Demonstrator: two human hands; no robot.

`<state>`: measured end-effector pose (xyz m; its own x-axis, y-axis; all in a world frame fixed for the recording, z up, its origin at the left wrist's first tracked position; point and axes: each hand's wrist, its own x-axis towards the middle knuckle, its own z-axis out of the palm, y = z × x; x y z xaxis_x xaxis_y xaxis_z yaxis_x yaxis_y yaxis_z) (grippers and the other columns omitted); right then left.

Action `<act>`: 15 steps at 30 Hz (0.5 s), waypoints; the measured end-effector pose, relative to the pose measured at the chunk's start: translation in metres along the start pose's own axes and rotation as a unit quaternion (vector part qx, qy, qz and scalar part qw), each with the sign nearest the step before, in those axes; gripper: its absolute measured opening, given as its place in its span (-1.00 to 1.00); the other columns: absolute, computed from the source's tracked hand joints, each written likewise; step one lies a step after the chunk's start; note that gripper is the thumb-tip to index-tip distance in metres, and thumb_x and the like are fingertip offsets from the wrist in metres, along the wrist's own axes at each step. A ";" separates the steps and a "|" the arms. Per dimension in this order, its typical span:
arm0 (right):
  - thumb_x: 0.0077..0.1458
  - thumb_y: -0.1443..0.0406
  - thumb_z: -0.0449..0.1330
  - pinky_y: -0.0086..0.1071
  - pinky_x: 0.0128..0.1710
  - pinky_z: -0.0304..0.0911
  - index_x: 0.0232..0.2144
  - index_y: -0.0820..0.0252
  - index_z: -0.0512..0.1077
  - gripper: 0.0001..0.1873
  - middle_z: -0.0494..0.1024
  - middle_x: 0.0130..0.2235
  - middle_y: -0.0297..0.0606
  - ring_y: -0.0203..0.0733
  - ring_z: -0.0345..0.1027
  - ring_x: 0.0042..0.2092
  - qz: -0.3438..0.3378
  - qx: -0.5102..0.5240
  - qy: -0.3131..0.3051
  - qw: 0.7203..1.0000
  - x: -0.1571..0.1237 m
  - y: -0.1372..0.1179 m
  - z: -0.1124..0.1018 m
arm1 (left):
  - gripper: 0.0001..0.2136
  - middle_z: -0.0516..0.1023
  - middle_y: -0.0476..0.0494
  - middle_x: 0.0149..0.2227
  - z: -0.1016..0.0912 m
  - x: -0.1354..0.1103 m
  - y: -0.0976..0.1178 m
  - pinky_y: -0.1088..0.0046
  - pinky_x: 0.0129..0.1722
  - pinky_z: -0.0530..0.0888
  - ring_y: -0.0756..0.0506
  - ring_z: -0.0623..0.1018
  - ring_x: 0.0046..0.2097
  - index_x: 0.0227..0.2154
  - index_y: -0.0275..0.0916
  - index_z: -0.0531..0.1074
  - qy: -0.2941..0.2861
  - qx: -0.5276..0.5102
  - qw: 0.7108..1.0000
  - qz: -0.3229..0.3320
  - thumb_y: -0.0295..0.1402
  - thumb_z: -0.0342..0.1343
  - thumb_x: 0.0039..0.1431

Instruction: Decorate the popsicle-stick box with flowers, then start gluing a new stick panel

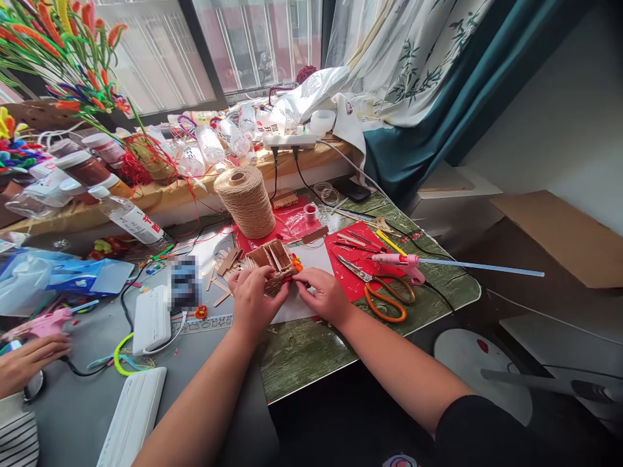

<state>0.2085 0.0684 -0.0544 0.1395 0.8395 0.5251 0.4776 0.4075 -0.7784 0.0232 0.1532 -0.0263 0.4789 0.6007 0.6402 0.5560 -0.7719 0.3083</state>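
Green marbled worktop [311, 353] lies nearest. On it, the left hand [253, 301] and right hand [325, 295] are both closed on one small open box built of thin brown wooden sticks [273, 258]. The box rests on a white paper sheet [311, 258] just beyond the knuckles. The left fingers wrap its near left wall, and the right fingertips pinch its right corner beside an orange scrap [296, 263].

The box looks light and stiff, but it is probably fragile at the glued joints. The safer hold would be low on the outer walls, both sides at once, not on the thin dividers inside.

Loose flat sticks [224, 263] lie beside it, too overlapped to count. To the right are one pair of orange-handled scissors [387, 295] and one pink-and-white glue gun [399, 261]. A second pink glue gun [41, 323] sits far left by a co-worker's hand [29, 360]. Farther back stands one cone of tan twine [246, 201], then clear plastic bottles [210, 144] on the sill, at least five.
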 end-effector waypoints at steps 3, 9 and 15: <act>0.29 0.30 0.14 -0.21 -0.09 0.43 -0.11 0.08 0.55 -0.80 0.62 -0.19 -0.19 -0.13 0.48 -0.19 0.026 -0.002 0.044 0.999 -0.002 0.000 -0.004 | -0.68 0.62 -0.08 -0.26 -0.001 0.001 -0.005 0.06 0.06 0.28 -0.22 0.56 -0.17 -0.14 -0.12 0.41 0.005 -0.008 1.000 -0.010 -0.22 0.35 0.10; 0.23 0.27 0.19 -0.27 -0.15 0.44 -0.16 0.15 0.52 -0.84 0.59 -0.17 -0.18 -0.18 0.49 -0.21 0.154 0.073 0.104 0.980 0.000 0.010 -0.003 | -0.69 0.57 -0.08 -0.25 -0.008 0.002 -0.022 0.07 0.07 0.32 -0.19 0.54 -0.18 -0.17 -0.13 0.43 0.013 -0.033 0.998 -0.056 -0.23 0.36 0.08; 0.07 0.21 0.38 -0.12 0.17 0.39 -0.05 0.10 0.47 -0.62 0.51 0.16 -0.11 -0.07 0.46 0.14 0.234 0.315 0.048 0.918 0.006 0.020 0.017 | -0.70 0.52 -0.09 -0.25 -0.010 0.000 -0.034 0.20 -0.09 0.43 -0.15 0.51 -0.19 -0.17 -0.15 0.40 0.019 -0.046 0.995 -0.085 -0.22 0.34 0.10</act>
<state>0.2042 0.0879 -0.0726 0.2910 0.9528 0.0861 -0.2471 0.1618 -0.9554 -0.0021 0.1777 -0.0300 0.3555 0.7173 0.5992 0.5622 -0.6763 0.4761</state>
